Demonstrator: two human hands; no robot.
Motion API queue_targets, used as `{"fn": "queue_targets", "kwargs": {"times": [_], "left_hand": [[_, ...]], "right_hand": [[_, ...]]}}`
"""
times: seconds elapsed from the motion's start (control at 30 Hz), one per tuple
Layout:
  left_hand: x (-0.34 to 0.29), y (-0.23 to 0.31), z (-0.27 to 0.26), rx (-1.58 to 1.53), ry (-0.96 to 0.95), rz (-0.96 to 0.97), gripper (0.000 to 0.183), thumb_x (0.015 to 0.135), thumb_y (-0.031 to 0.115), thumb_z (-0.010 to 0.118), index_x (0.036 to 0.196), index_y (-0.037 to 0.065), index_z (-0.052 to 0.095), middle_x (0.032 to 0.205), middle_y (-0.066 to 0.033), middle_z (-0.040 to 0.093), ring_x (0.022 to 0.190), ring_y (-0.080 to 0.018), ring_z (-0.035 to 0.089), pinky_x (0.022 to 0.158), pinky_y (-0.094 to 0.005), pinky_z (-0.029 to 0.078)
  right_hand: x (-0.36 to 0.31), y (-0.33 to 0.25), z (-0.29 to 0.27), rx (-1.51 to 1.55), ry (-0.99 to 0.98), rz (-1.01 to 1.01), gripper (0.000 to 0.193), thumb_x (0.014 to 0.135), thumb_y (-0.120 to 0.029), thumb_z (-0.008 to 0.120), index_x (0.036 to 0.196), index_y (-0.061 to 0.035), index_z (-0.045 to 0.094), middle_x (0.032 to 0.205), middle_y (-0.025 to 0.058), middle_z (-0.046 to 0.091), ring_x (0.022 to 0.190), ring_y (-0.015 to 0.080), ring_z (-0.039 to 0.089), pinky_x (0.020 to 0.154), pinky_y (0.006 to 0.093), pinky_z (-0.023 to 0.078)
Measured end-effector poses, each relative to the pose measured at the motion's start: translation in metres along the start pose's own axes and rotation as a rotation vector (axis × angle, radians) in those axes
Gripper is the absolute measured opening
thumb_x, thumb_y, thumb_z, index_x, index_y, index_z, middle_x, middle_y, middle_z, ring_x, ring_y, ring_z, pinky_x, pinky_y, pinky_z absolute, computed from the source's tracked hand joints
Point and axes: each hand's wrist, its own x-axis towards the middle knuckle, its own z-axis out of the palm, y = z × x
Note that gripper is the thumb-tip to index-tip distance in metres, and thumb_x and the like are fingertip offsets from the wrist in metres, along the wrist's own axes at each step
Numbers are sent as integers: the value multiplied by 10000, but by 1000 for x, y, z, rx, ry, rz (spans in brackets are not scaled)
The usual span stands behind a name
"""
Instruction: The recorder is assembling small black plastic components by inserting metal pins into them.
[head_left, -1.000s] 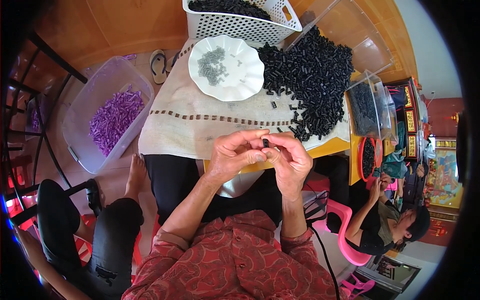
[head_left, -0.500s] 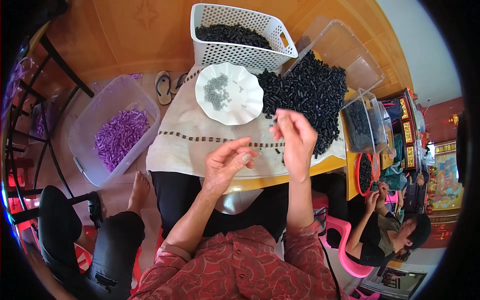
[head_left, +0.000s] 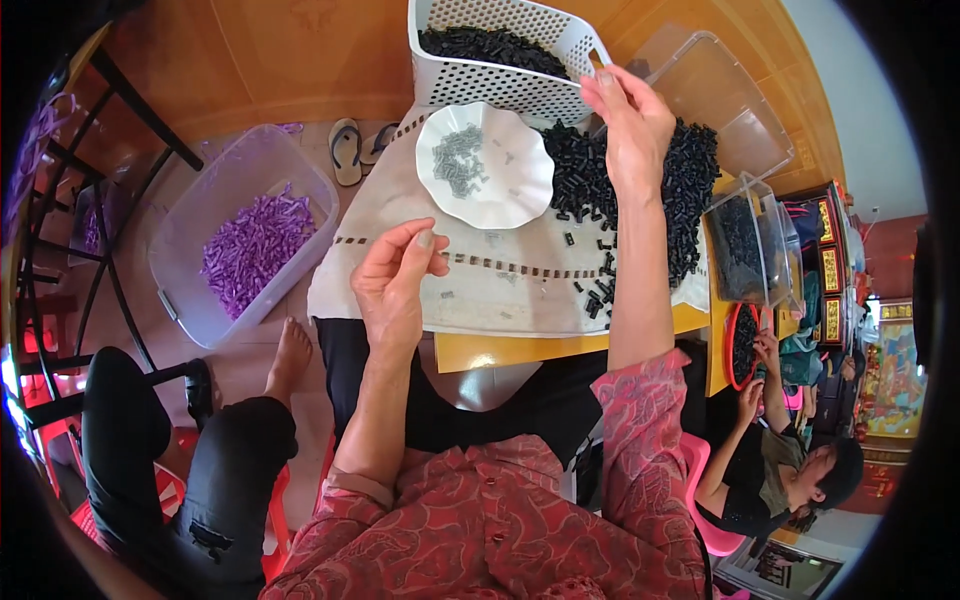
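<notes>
My right hand (head_left: 632,125) is raised at the right end of a white perforated basket (head_left: 480,80), thumb and fingers drawn together near its rim; any small piece in them cannot be made out. Lower left, my left hand (head_left: 395,275) hovers over the white cloth (head_left: 345,275) with thumb and forefinger pinched, and what they hold is too small to tell. Between the hands and the basket stands a white scalloped bowl (head_left: 510,195) with small clear pieces (head_left: 458,162). A heap of short black pieces (head_left: 685,190) spreads on the right, partly behind my right forearm.
Black pieces also fill the basket and a clear bin (head_left: 740,240) at right. A clear tub (head_left: 180,255) with purple pieces (head_left: 258,245) is on the floor at left. Another person (head_left: 770,450) works at right over a red tray (head_left: 735,375); someone's legs (head_left: 235,460) show at left.
My right hand has moved up and away from my left hand to the basket's rim. My left hand has shifted left and up. The view has moved slightly.
</notes>
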Motion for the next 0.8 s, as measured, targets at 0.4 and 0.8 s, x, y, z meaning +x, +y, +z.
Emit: {"fn": "queue_targets", "kwargs": {"times": [0.4,0.8], "left_hand": [[-19,-34,21,1250,-326,588,146,726,14,627,865,21,671,822,-92,545,791,-265,541,674,-357,454],[-28,-40,36,1367,-460,635,123,720,66,696,840,58,672,851,-84,556,820,-263,553,715,-368,442]], "right_hand": [[-166,15,-90,-462,18,26,79,882,-2,599,939,31,643,849,54,615,662,112,625,597,222,503],[-227,19,-132,-536,111,44,91,889,-37,615,963,-4,656,881,40,626,669,94,622,570,198,486]]}}
